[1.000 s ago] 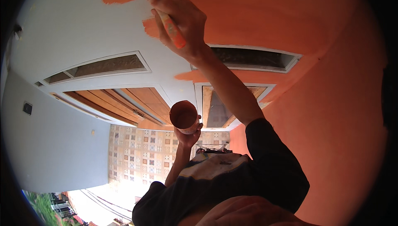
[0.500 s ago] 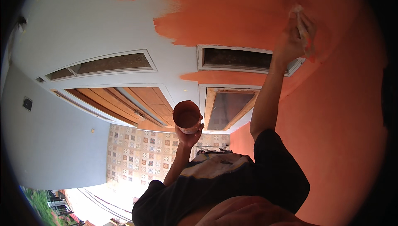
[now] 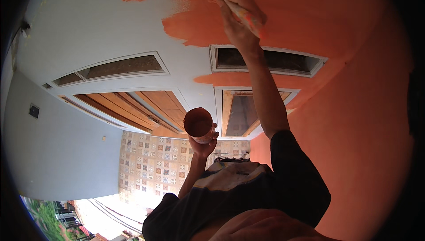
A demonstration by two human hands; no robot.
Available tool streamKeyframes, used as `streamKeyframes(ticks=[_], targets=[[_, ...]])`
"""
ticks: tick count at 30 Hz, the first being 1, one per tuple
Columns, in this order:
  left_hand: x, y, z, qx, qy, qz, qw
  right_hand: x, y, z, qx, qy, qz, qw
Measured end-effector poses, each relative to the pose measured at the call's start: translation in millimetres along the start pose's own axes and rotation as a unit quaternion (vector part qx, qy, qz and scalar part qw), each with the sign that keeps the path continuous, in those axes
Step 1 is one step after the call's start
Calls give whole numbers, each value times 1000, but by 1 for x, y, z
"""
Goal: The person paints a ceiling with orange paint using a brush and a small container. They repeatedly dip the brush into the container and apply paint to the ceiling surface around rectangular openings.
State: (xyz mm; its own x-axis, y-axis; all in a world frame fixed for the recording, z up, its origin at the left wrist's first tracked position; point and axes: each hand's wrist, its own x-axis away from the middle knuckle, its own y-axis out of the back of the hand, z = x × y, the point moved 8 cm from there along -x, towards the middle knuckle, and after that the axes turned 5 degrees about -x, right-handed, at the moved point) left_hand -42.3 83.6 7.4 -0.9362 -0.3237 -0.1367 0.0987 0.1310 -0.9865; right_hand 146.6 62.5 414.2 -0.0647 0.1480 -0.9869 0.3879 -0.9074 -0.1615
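Note:
Raised high, my right hand (image 3: pixel 241 22) grips a paintbrush (image 3: pixel 239 11) by its paint-smeared handle. The bristles press on the orange painted part of the wall (image 3: pixel 287 15), above a framed vent window. Lower down and to the left, my left hand (image 3: pixel 204 144) holds a round paint cup (image 3: pixel 199 125) from below and the side. Its mouth faces up and the inside is coated with orange-brown paint; how much it holds is hard to tell. To the left of the orange coat, the wall (image 3: pixel 106 15) is pale grey-white, with a ragged border between the two.
Below the brush is a white-framed vent window (image 3: pixel 265 59), with another vent window (image 3: pixel 115 69) to its left. A wooden door (image 3: pixel 133 110) and a wood-framed window (image 3: pixel 239 115) sit beneath. Patterned tiles (image 3: pixel 155 161) cover the floor. An orange side wall (image 3: pixel 345 152) stands close on the right.
My right hand has swept the brush leftward and slightly up across the orange area, from the right-hand corner side. My left hand keeps the cup in nearly the same place.

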Motion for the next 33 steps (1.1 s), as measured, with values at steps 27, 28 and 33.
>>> streamKeyframes(ticks=[27, 28, 33], targets=[[-25, -21, 35, -27, 48, 24, 998, -14, 235, -47, 174, -158, -199, 951], [-26, -19, 35, -31, 50, 17, 998, -18, 256, -44, 260, -138, -194, 936], [-29, -18, 39, -25, 67, 38, 997, -18, 261, -25, 180, -39, -236, 954]])
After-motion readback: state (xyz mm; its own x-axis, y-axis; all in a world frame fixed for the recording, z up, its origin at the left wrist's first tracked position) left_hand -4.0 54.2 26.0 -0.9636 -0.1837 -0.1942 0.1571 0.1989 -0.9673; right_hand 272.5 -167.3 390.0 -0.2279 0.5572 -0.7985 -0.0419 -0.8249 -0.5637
